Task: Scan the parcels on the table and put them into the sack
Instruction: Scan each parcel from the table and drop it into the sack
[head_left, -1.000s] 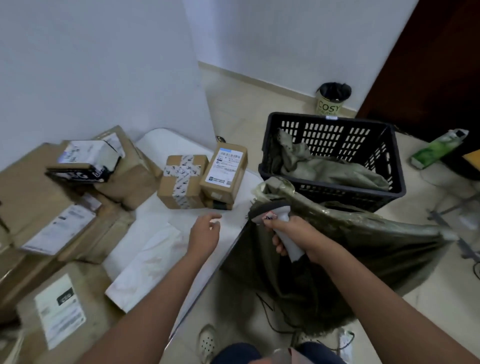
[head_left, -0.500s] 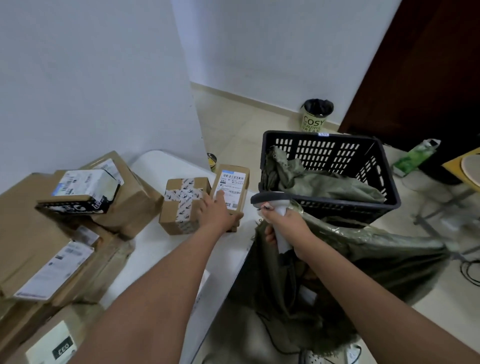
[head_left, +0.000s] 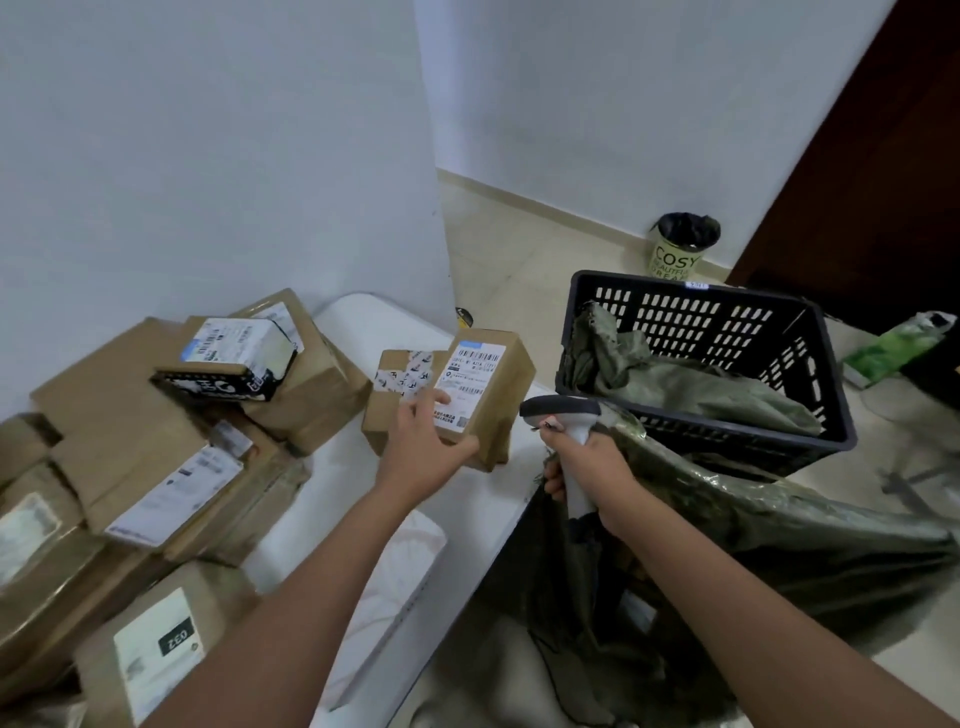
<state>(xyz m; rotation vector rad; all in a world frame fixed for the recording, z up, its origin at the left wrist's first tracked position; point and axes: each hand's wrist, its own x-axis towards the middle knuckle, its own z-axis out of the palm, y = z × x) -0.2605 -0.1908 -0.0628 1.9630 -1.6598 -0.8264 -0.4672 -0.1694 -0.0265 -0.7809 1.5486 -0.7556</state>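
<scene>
My left hand grips a small brown parcel with a white barcode label, held lifted and tilted over the white table. My right hand holds a grey and white barcode scanner upright, its head just right of the parcel. The same hand also pinches the rim of the dark green sack, which hangs open beside the table. Another taped brown parcel stands on the table behind the lifted one.
Several cardboard parcels are piled on the table's left side, and a white mailer bag lies near the front edge. A black plastic crate with green sacks stands behind the open sack. A small bin sits by the wall.
My left hand reached forward across the table, closed on the labelled parcel and lifted it toward the scanner. My right hand kept the scanner and sack rim.
</scene>
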